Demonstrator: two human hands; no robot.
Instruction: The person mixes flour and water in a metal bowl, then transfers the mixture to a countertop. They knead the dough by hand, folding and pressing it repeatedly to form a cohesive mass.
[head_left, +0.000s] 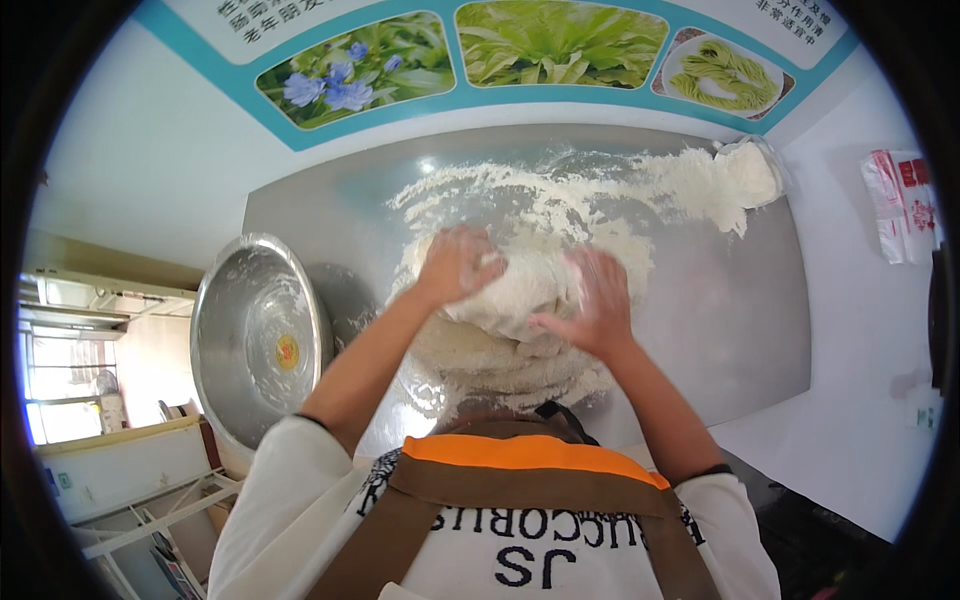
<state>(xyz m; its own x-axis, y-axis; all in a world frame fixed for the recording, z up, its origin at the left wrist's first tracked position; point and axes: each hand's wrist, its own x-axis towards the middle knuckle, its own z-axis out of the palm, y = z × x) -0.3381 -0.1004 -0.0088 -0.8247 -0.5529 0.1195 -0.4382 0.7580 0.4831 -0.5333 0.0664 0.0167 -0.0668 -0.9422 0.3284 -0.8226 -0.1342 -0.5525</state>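
A large floury mass of dough (510, 292) lies on the steel worktop (720, 322) in front of me. My left hand (459, 264) is on its left part, fingers bent over the far side. On the right side, my right hand (596, 300) grips the dough, with the thumb stretched toward the middle and the fingers slightly blurred. Nearer my body the dough spreads out in rough, flattened folds. Loose flour (517, 187) is scattered beyond both hands and partly coats them. What the fingertips do under the dough is hidden.
A wide steel basin (259, 330), smeared with flour inside, stands at the left. A container of flour (754, 176) sits at the worktop's far right corner. Behind rises a wall with a picture poster (375, 67); plastic bags (900, 202) hang at the right.
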